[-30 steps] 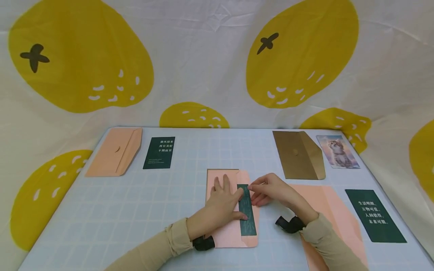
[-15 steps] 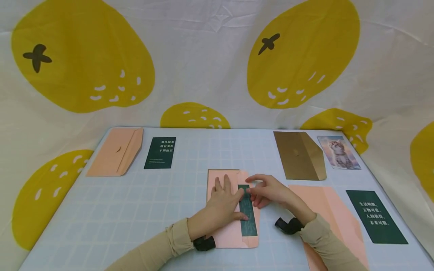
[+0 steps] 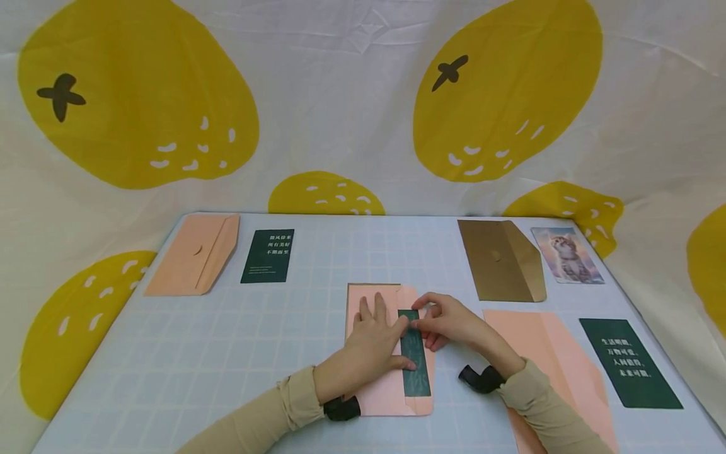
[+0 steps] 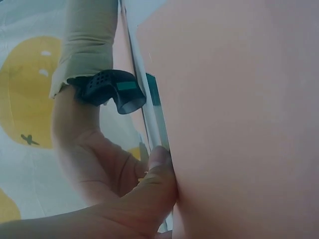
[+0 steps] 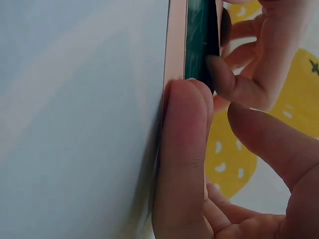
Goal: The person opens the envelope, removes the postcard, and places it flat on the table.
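In the head view a pink envelope (image 3: 371,397) lies at the middle of the table, flap side to the right. A dark green card (image 3: 416,372) shows as a strip at its mouth; the card's left part is hidden under the front panel. My left hand (image 3: 368,347) rests on the envelope with fingers spread, thumb and index tip reaching over the green strip. From the right, my right hand (image 3: 450,321) touches the flap and the card's upper edge. In the right wrist view, one straight finger (image 5: 187,129) lies along the pink flap edge, with the thumb (image 5: 269,139) apart from it.
Another pink envelope (image 3: 544,340) lies under my right forearm, with a green printed card (image 3: 629,362) beside it. Farther back are a brown envelope (image 3: 493,258), a kitten card (image 3: 567,255), a peach envelope (image 3: 190,255) and a second green card (image 3: 266,255).
My right hand has shifted slightly left and its index finger has moved up to the flap's upper part, the thumb now over the card's edge. The left hand has stayed in place.
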The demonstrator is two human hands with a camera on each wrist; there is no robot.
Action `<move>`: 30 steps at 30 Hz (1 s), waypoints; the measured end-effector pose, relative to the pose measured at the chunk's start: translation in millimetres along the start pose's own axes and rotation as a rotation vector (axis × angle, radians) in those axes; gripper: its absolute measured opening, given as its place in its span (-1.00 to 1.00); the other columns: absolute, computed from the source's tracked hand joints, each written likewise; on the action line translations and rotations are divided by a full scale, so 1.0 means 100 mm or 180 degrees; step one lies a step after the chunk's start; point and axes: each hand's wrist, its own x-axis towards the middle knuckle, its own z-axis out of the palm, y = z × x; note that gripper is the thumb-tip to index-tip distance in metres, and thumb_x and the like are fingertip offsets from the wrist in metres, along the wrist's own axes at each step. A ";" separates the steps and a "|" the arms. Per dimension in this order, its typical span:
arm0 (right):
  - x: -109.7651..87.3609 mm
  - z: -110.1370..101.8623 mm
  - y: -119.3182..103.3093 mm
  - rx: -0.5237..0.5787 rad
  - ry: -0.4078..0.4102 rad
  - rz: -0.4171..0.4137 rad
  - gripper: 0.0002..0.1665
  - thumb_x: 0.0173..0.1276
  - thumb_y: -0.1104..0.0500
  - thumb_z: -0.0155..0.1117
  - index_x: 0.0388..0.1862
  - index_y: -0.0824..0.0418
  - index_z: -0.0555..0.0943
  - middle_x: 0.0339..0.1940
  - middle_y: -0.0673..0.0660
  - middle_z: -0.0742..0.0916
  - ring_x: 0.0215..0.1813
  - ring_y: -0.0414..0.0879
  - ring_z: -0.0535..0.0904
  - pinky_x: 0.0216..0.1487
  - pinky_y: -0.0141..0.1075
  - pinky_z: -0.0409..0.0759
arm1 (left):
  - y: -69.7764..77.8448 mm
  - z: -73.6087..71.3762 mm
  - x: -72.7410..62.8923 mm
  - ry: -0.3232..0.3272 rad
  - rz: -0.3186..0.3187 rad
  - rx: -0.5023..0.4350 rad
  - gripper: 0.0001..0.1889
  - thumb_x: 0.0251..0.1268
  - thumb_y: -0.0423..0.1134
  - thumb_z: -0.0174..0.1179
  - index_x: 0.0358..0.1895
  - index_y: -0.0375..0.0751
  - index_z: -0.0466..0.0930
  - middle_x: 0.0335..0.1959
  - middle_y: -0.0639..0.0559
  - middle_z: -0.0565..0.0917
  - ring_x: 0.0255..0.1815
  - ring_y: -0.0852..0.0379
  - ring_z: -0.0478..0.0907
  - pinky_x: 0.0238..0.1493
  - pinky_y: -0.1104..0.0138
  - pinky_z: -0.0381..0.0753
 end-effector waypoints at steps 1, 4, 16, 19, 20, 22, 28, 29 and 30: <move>0.00 0.00 0.00 -0.0063 0.0013 -0.0010 -0.52 0.36 0.21 0.34 0.15 0.39 0.42 -0.55 0.21 0.65 -0.62 0.01 0.63 -0.50 -0.17 0.67 | 0.00 0.00 0.00 0.0004 0.0004 0.0004 -0.25 0.02 0.49 0.17 0.11 0.01 0.39 0.40 -0.55 0.18 0.32 -0.62 0.22 0.10 -0.08 0.55; 0.00 0.01 0.01 -0.0287 0.0082 0.0008 -0.53 0.32 0.19 0.39 0.08 0.36 0.42 -0.58 0.18 0.64 -0.65 0.00 0.62 -0.53 -0.19 0.65 | 0.00 0.00 0.00 0.0034 0.0028 0.0015 -0.25 0.00 0.50 0.16 0.08 0.01 0.39 0.40 -0.56 0.18 0.32 -0.62 0.22 0.10 -0.08 0.55; 0.00 -0.01 0.02 -0.0581 0.0175 0.0079 -0.65 0.26 0.20 0.44 -0.30 0.32 0.42 -0.71 0.12 0.64 -0.75 -0.14 0.55 -0.64 -0.25 0.59 | 0.01 0.00 -0.01 0.0044 0.0035 0.0183 -0.23 -0.03 0.53 0.15 0.04 -0.01 0.39 0.39 -0.54 0.21 0.31 -0.60 0.26 0.08 -0.03 0.58; 0.01 -0.02 0.03 -0.0596 0.0097 0.0016 -0.71 0.26 0.23 0.42 -0.43 0.31 0.46 -0.72 0.12 0.64 -0.75 -0.14 0.56 -0.64 -0.25 0.59 | 0.01 -0.01 -0.01 0.0024 0.0017 0.0215 -0.23 -0.04 0.54 0.14 0.04 0.00 0.39 0.40 -0.53 0.21 0.31 -0.59 0.26 0.08 -0.02 0.58; 0.01 -0.03 0.03 -0.0603 0.0075 0.0000 -0.73 0.27 0.24 0.41 -0.44 0.31 0.48 -0.72 0.12 0.64 -0.75 -0.14 0.56 -0.63 -0.25 0.60 | 0.01 -0.01 -0.01 0.0013 0.0009 0.0228 -0.23 -0.04 0.54 0.14 0.05 0.01 0.39 0.40 -0.53 0.21 0.32 -0.59 0.26 0.09 -0.02 0.57; 0.01 -0.03 0.04 -0.0628 0.0034 -0.0035 -0.78 0.27 0.27 0.40 -0.43 0.31 0.51 -0.72 0.11 0.64 -0.75 -0.14 0.57 -0.63 -0.24 0.60 | 0.01 -0.02 0.00 -0.0023 -0.0006 0.0257 -0.22 -0.04 0.56 0.12 0.07 0.03 0.39 0.41 -0.52 0.21 0.33 -0.58 0.25 0.10 -0.02 0.56; 0.01 -0.04 0.04 -0.0708 0.0031 -0.0048 -0.84 0.28 0.29 0.38 -0.36 0.31 0.55 -0.70 0.09 0.64 -0.74 -0.12 0.57 -0.62 -0.22 0.60 | -0.06 -0.07 0.02 -0.0160 0.0043 0.0143 -0.25 0.00 0.60 0.08 0.08 0.12 0.41 0.40 -0.48 0.25 0.33 -0.55 0.27 -0.05 0.07 0.63; 0.01 -0.03 0.04 -0.0716 0.0037 -0.0035 -0.84 0.28 0.29 0.38 -0.37 0.30 0.55 -0.70 0.09 0.64 -0.74 -0.11 0.57 -0.62 -0.22 0.60 | -0.08 -0.09 0.02 -0.0159 0.0079 0.0125 -0.27 0.00 0.59 0.10 0.06 0.14 0.42 0.38 -0.47 0.28 0.31 -0.54 0.30 -0.12 0.09 0.65; 0.01 -0.03 0.04 -0.0726 0.0035 -0.0037 -0.84 0.28 0.28 0.38 -0.37 0.30 0.55 -0.70 0.09 0.64 -0.74 -0.11 0.58 -0.62 -0.22 0.61 | -0.10 -0.11 0.02 -0.0152 0.0114 0.0100 -0.28 -0.02 0.58 0.14 0.06 0.16 0.44 0.33 -0.43 0.34 0.26 -0.50 0.36 -0.21 0.12 0.65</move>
